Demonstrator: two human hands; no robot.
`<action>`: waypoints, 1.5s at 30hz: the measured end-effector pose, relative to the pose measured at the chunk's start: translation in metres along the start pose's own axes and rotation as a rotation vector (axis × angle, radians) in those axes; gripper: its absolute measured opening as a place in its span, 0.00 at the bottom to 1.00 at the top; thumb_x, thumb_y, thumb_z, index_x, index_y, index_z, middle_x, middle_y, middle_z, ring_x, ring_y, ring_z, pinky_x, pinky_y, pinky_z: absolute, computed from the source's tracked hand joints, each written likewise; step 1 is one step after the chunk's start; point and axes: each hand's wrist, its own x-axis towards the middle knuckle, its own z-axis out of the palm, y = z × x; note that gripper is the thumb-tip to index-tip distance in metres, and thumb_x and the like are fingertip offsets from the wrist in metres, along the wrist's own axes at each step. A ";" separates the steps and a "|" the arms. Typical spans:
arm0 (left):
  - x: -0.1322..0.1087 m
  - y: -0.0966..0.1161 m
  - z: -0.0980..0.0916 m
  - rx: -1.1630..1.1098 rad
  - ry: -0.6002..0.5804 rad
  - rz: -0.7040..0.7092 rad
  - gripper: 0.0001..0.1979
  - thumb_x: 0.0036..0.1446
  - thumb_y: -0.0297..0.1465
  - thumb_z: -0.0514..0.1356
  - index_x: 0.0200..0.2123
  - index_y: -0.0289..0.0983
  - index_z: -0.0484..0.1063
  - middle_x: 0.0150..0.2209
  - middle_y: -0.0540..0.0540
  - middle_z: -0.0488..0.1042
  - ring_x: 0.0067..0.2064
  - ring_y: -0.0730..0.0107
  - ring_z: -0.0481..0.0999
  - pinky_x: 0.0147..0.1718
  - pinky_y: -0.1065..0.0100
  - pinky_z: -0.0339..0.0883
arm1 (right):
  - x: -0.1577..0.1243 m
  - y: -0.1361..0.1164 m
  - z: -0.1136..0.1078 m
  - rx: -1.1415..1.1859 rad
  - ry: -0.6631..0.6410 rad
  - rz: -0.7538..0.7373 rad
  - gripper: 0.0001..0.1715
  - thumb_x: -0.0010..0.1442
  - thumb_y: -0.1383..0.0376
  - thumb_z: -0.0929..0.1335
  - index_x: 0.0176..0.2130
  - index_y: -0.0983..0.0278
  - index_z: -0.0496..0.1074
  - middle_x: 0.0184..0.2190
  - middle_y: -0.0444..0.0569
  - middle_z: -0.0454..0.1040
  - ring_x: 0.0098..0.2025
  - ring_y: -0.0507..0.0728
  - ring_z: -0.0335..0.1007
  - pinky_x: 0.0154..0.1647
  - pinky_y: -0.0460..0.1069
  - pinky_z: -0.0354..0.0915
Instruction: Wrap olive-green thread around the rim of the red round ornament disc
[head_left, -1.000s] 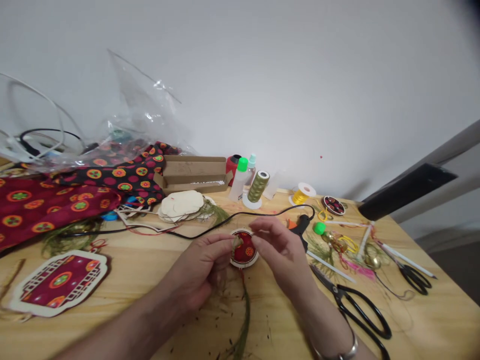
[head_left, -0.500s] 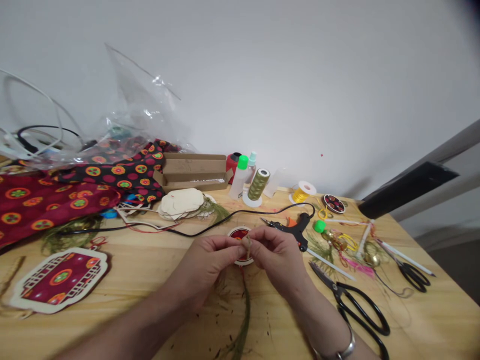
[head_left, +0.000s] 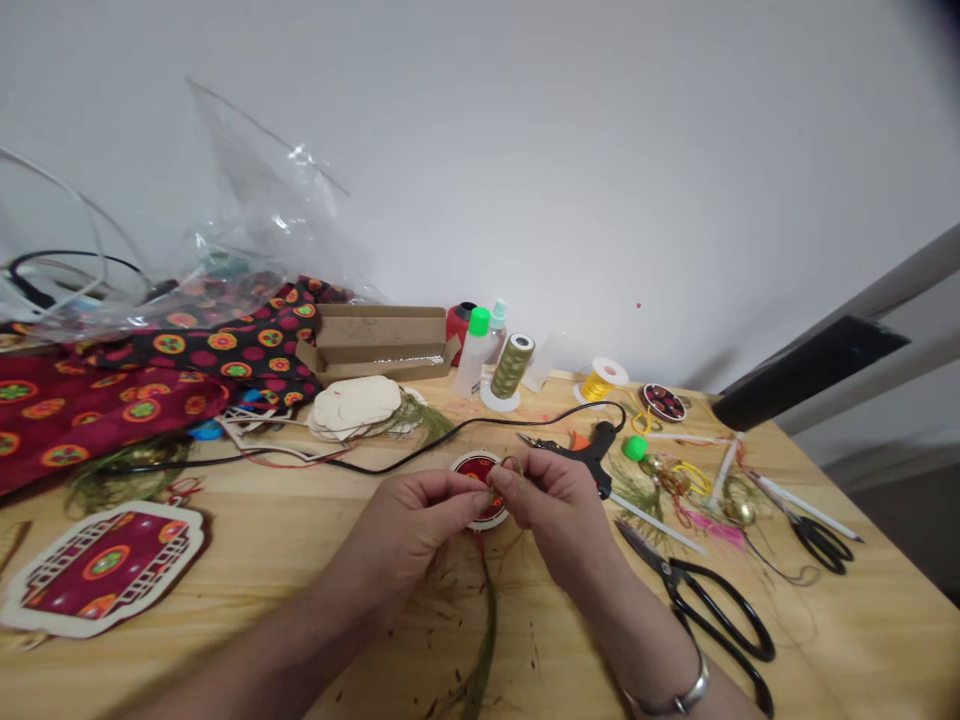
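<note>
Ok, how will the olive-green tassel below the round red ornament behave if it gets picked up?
The olive-green tassel will probably droop, since it lies in a soft curve. It's likely light, being a slim bundle of fine strands. Its lower end may splay, as loose strands spread there.

Left of the left hand (head_left: 409, 530), bare worktop (head_left: 274, 535) leaves a low path as far as the framed panel (head_left: 109, 565); right of the right hand (head_left: 562, 515), the glue gun (head_left: 595, 458) and large scissors (head_left: 670, 574) crowd the way, and the black cable (head_left: 382, 470) crosses beyond both hands
</note>
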 end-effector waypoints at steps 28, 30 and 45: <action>0.001 -0.006 -0.002 -0.053 -0.043 -0.017 0.06 0.46 0.32 0.63 0.28 0.37 0.78 0.30 0.48 0.79 0.35 0.69 0.73 0.36 0.73 0.62 | 0.001 -0.001 -0.002 -0.024 0.038 -0.017 0.09 0.45 0.65 0.70 0.19 0.68 0.68 0.15 0.40 0.64 0.18 0.46 0.53 0.20 0.43 0.52; 0.000 -0.006 -0.002 -0.015 -0.023 -0.006 0.06 0.46 0.33 0.63 0.28 0.37 0.78 0.30 0.48 0.79 0.35 0.68 0.72 0.36 0.73 0.62 | 0.001 -0.001 -0.001 -0.022 0.036 -0.013 0.10 0.45 0.65 0.70 0.19 0.68 0.68 0.15 0.40 0.64 0.18 0.46 0.53 0.20 0.43 0.52; 0.001 -0.004 -0.001 -0.081 0.026 -0.015 0.05 0.46 0.32 0.62 0.25 0.36 0.77 0.26 0.49 0.78 0.28 0.72 0.72 0.28 0.75 0.62 | 0.004 0.000 0.000 -0.013 0.004 0.095 0.06 0.39 0.68 0.72 0.20 0.68 0.72 0.15 0.40 0.67 0.16 0.44 0.54 0.16 0.42 0.50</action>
